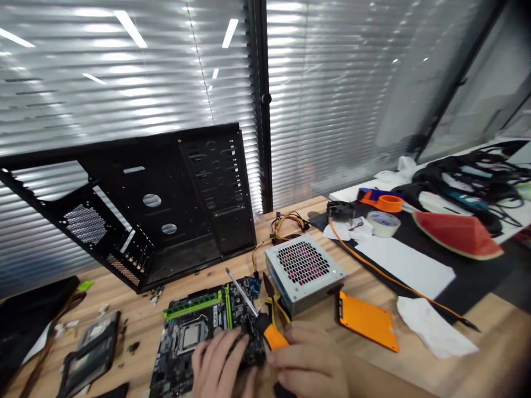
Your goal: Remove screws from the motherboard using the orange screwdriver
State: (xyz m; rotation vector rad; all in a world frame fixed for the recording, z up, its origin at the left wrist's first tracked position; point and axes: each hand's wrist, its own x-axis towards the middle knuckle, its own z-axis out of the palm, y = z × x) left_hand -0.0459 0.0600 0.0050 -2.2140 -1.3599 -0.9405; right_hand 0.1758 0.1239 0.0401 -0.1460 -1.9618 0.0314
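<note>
A green-and-black motherboard [168, 354] lies on the wooden table in front of me, its square processor [191, 335] showing in the socket. My left hand [219, 367] rests over the board's lower part, fingers stretched out and lying on it. In my right hand [311, 359] is a screwdriver [274, 334] with an orange and black handle; its shaft slants up and left above the board, its tip pointing away from me. Yellow-and-black handled pliers [279, 310] lie between the board and a grey power supply [305, 271].
An open black computer case [194, 204] stands behind the board. An orange drive [367, 322] and crumpled white paper [435, 326] lie to the right. Farther back are a tape roll [384, 223] and a watermelon-shaped item [458, 233]. A black drive bracket [91, 354] sits at left.
</note>
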